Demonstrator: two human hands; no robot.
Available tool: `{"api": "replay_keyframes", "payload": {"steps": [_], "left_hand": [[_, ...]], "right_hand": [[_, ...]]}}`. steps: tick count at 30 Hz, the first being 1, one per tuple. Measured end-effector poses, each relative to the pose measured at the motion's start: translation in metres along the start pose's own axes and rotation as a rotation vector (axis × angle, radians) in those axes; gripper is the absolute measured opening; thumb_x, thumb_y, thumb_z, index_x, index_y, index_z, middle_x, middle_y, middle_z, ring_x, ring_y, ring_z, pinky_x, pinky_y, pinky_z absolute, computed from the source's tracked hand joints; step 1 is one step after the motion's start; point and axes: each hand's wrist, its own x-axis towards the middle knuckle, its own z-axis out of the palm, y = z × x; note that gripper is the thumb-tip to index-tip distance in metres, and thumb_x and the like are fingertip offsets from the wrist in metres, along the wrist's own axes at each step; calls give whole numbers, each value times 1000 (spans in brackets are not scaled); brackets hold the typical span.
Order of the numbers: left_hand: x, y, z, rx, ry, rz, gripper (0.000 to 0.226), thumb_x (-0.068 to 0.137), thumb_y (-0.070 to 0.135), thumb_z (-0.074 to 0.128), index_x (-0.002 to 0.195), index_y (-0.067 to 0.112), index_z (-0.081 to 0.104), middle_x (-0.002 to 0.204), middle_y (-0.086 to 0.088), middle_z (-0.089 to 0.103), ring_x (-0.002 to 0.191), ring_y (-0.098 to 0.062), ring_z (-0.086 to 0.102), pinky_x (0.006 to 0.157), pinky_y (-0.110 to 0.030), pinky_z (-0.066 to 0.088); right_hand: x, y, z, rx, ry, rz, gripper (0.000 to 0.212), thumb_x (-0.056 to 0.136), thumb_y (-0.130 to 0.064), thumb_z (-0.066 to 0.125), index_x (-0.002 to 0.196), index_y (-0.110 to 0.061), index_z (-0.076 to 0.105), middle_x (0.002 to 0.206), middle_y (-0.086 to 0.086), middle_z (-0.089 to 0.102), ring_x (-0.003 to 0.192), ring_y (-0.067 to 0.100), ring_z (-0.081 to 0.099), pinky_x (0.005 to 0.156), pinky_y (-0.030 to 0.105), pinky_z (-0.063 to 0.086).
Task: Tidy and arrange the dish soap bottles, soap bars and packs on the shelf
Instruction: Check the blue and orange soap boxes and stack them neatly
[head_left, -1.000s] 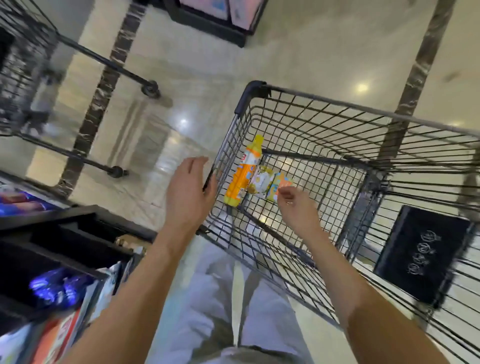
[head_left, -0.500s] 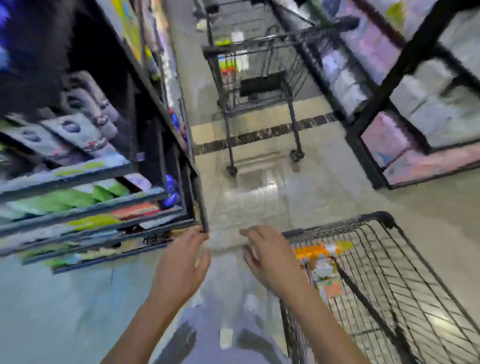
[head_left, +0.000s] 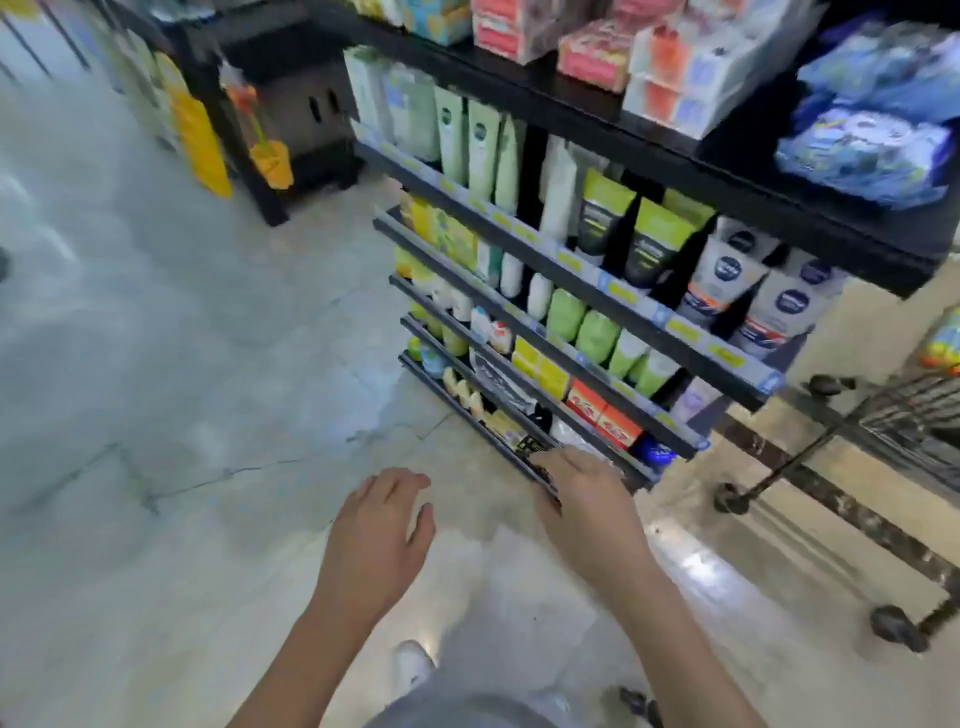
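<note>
Orange soap boxes (head_left: 602, 413) sit low on the shelf (head_left: 753, 202), their row running 10 to 4 o'clock. Right hand (head_left: 587, 499) is nearer, with the boxes at its 12. Its fingers are loosely bent and empty, possibly brushing the bottom rail. Left hand (head_left: 379, 535) is wide and empty.

A black tiered shelf (head_left: 545, 104) stands on the pale polished floor (head_left: 208, 364). On its top board lie pink packs (head_left: 592, 54), then white-and-orange packs (head_left: 680, 78), with blue packs (head_left: 872, 145) furthest right. The tier below holds pale green tubes (head_left: 480, 145), lime-and-dark tubes (head_left: 652, 241) and white tubes (head_left: 727, 275). Lower tiers carry green bottles (head_left: 582, 317), yellow boxes (head_left: 540, 366) and red-orange boxes (head_left: 605, 415) (the bottom row is too blurred to tell).
</note>
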Motion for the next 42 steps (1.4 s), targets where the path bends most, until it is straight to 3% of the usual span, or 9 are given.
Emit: {"api": "replay_keyframes", "payload": {"steps": [4, 9, 12, 16, 19, 21, 26, 35, 42], "left_hand": [[-3, -64, -21, 14, 1, -102, 25, 91, 27, 58, 108, 16, 73, 103, 1, 69, 85, -27, 68, 73, -40, 58], [32, -122, -44, 45, 6, -95, 39, 89, 35, 43, 104, 16, 73, 100, -1, 70, 80, -28, 68, 69, -41, 59], [78, -149, -53, 90, -8, -97, 26, 87, 26, 58, 104, 14, 73, 98, -4, 70, 81, -31, 68, 69, -40, 58], [141, -182, -56, 106, 5, -104, 23, 85, 17, 71, 108, 12, 73, 100, -9, 70, 80, -34, 67, 69, -41, 56], [184, -203, -58, 100, 56, -81, 22, 89, 21, 65, 108, 13, 71, 99, -8, 69, 77, -33, 66, 66, -40, 54], [211, -215, -61, 110, 61, -101, 21, 88, 18, 71, 108, 14, 72, 99, -7, 70, 79, -32, 67, 67, -40, 54], [258, -239, -76, 54, 71, -131, 24, 87, 16, 75, 111, 16, 72, 105, -3, 71, 84, -29, 69, 70, -37, 57], [311, -284, -93, -13, 109, -223, 24, 84, 16, 79, 107, 20, 72, 102, 5, 69, 81, -22, 70, 63, -31, 55], [407, -332, -103, -39, 60, -119, 31, 79, 14, 84, 106, 23, 73, 104, 7, 71, 84, -21, 71, 67, -32, 58]], "right_hand": [[32, -54, 37, 12, -42, -97, 25, 90, -10, 66, 113, -13, 72, 104, 2, 70, 93, 27, 65, 75, 38, 55], [53, -93, 70, -6, -95, -89, 13, 87, -9, 72, 99, -12, 69, 93, 0, 66, 78, 25, 63, 66, 28, 39], [73, -105, 80, -9, -118, -66, 17, 84, -8, 74, 99, -14, 70, 93, -1, 67, 76, 25, 64, 64, 31, 43], [113, -113, 90, 14, -100, -44, 5, 88, -16, 61, 92, -16, 63, 89, -4, 61, 73, 21, 58, 63, 24, 31], [158, -119, 100, 20, -171, -24, 20, 95, -28, 44, 99, -23, 63, 93, -13, 57, 89, 17, 60, 69, 29, 45], [195, -123, 104, 20, -169, -33, 18, 97, -22, 54, 109, -23, 68, 105, -12, 65, 101, 18, 63, 81, 35, 53], [313, -142, 103, 22, -210, -82, 29, 102, -24, 55, 129, -21, 65, 126, -7, 63, 116, 18, 58, 94, 34, 49], [505, -175, 105, -92, -218, -188, 34, 105, -27, 49, 136, -18, 59, 129, -2, 64, 117, 20, 56, 91, 33, 46], [577, -197, 112, -95, -159, -117, 34, 104, -29, 50, 135, -19, 60, 130, -1, 62, 121, 23, 56, 95, 36, 46]]}}
